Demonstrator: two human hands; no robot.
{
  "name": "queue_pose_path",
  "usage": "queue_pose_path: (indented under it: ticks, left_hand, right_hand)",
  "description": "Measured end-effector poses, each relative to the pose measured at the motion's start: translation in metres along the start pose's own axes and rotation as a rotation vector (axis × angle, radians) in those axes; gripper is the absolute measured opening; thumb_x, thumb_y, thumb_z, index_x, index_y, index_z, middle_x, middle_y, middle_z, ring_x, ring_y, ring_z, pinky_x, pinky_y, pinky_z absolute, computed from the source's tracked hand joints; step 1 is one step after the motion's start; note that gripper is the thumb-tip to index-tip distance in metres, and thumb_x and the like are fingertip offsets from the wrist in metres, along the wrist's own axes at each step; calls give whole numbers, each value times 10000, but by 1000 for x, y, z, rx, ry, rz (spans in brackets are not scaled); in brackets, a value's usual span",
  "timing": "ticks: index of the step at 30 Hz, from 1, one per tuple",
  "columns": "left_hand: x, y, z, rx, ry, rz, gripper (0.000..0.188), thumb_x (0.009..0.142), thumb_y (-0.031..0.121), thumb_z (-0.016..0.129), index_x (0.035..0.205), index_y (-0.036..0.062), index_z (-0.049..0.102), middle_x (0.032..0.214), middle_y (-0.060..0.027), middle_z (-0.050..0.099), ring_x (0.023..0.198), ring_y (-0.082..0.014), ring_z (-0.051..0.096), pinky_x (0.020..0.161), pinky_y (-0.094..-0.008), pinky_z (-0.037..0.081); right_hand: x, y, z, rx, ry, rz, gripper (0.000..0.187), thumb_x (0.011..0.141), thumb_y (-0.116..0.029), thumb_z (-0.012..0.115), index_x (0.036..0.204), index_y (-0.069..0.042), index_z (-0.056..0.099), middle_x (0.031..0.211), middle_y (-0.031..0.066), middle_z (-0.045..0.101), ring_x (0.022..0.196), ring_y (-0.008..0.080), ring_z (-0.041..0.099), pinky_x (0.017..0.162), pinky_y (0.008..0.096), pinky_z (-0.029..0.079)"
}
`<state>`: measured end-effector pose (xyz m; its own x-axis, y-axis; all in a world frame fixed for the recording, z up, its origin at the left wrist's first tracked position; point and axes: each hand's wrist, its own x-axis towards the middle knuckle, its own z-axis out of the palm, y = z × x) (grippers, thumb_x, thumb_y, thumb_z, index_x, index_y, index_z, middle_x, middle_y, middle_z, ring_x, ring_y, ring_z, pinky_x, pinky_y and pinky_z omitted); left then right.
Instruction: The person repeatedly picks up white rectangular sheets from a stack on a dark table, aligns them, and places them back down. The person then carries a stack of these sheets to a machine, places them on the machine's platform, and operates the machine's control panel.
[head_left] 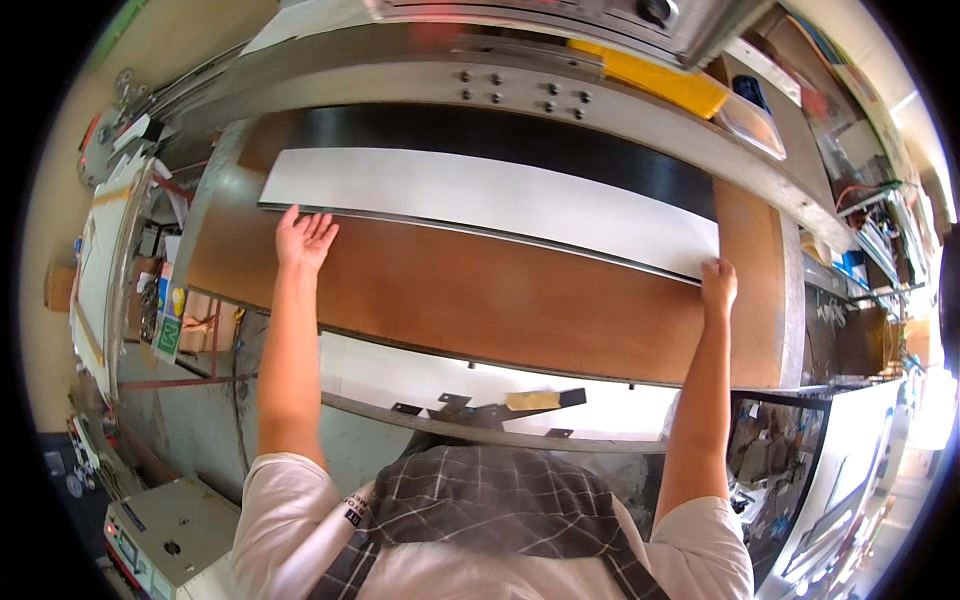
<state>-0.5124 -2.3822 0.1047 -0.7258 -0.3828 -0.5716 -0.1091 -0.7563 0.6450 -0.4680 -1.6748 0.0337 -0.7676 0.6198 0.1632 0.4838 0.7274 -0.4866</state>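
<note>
A long white strip (480, 200), flat and sheet-like, lies across a brown board (480, 290), with a thin dark line along its near edge. My left hand (304, 240) is at that edge near the left end, palm up and fingers apart. Its fingertips meet the edge without closing around it. At the right end, my right hand (718, 285) has its fingers closed on the near corner of the strip; the fingers beneath are mostly hidden. Behind the white strip, a black strip (560, 145) shows along its far side.
A metal beam (400, 88) with several bolts runs behind the board. Between the board and my body is a white shelf (375, 370) holding dark metal plates (455, 408) and a piece with tan tape (533, 400). A control box (175, 535) stands at the lower left.
</note>
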Motion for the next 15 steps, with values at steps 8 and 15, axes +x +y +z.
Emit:
queue_pose_path:
  ticks: [8, 15]
  left_hand:
    - [-5, 20, -10, -24, -136, -138, 846, 924, 306, 541, 1454, -76, 2, 1455, -273, 226, 1349, -401, 296, 1098, -535, 287]
    - [-1, 20, -16, -138, -190, -266, 830, 931, 298, 537, 1446, -91, 16, 1465, -266, 228, 1367, -382, 284, 1126, -516, 251]
  right_hand:
    - [15, 17, -11, 445, -103, 416, 453, 768, -309, 694, 1046, 40, 611, 982, 176, 619, 889, 260, 572, 840, 416, 450]
    - [-70, -57, -63, 1864, -28, 1105, 979, 879, -446, 533, 1425, 101, -68, 1514, 246, 63, 1417, 387, 90, 1124, 571, 74]
